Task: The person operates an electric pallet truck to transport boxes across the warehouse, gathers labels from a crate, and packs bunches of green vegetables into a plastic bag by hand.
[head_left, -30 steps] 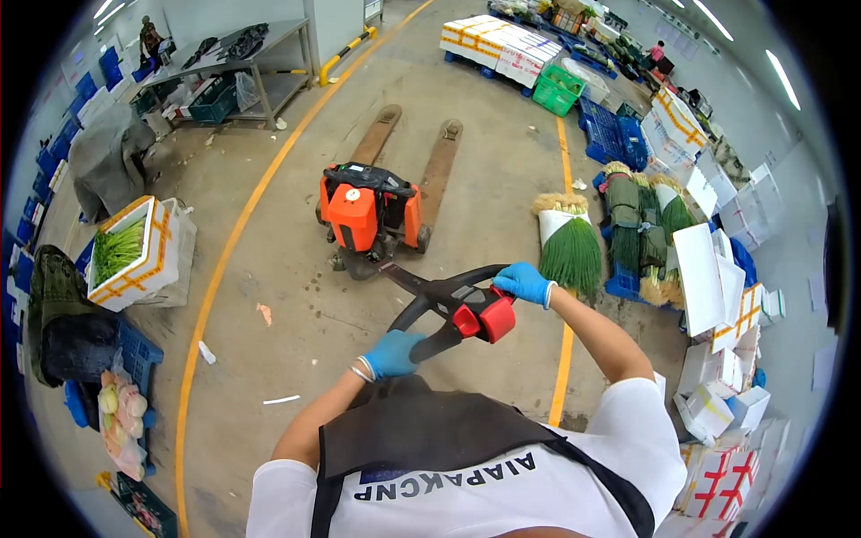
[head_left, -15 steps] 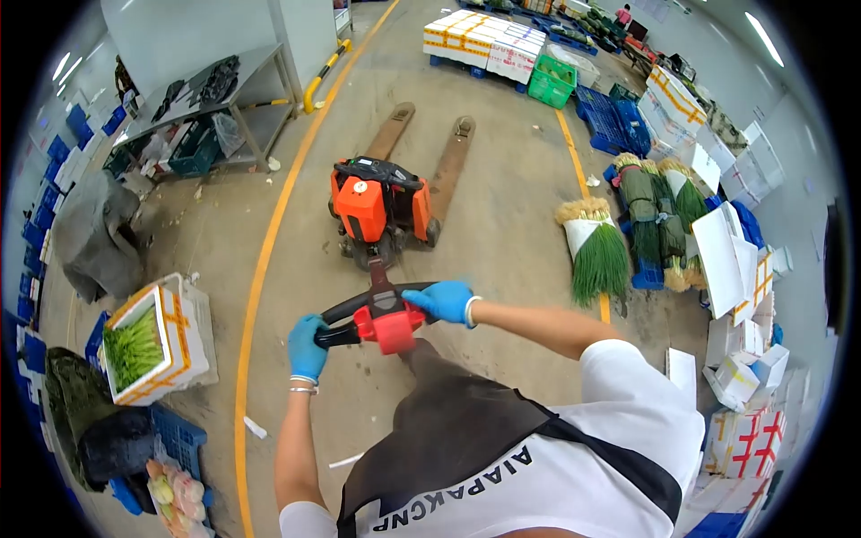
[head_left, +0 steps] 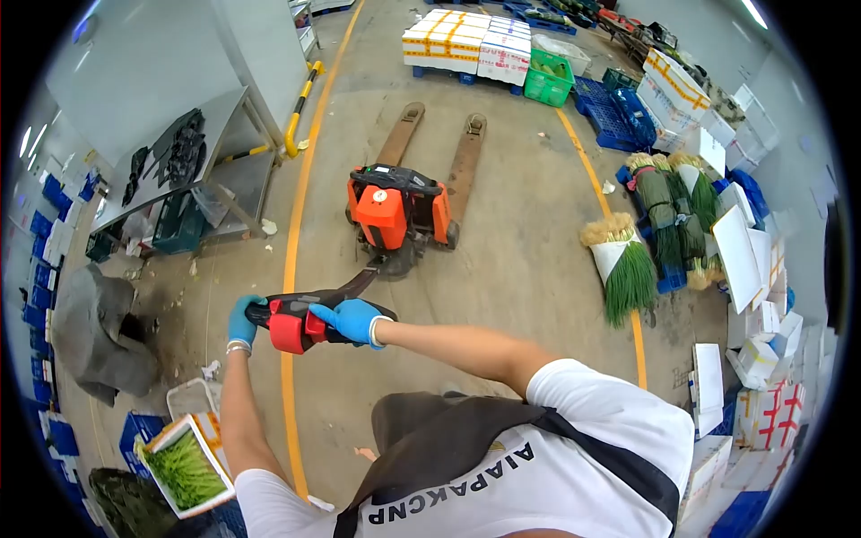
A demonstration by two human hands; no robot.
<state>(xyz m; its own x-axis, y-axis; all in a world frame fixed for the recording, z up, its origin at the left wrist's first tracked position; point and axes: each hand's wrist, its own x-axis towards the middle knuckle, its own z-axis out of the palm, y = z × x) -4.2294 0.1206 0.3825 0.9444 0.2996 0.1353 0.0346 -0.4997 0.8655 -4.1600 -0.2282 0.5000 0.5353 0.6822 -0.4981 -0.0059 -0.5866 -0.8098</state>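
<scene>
Both hands, in blue gloves, are on the tiller handle [head_left: 287, 333] of an orange and black electric pallet jack [head_left: 381, 218]. My left hand [head_left: 242, 320] is closed round the handle's left end. My right hand [head_left: 355, 321] grips the other side, its thumb lying towards the red control head. The tiller is swung to the left of the jack's body. Two worn brown forks [head_left: 468, 161] point away from me, low over the floor, with nothing on them.
White foam boxes [head_left: 444, 40] sit on a blue pallet ahead, beside a green crate [head_left: 549, 78]. Bundled green onions [head_left: 628, 273] stand at right. A metal table [head_left: 170, 179] and grey-covered object [head_left: 99, 332] are at left, near a box of greens [head_left: 188, 471]. Yellow lines [head_left: 296, 242] mark the floor.
The handle and both hands have swung to the left, turning the tiller relative to the jack's body. The jack sits slightly farther right in view.
</scene>
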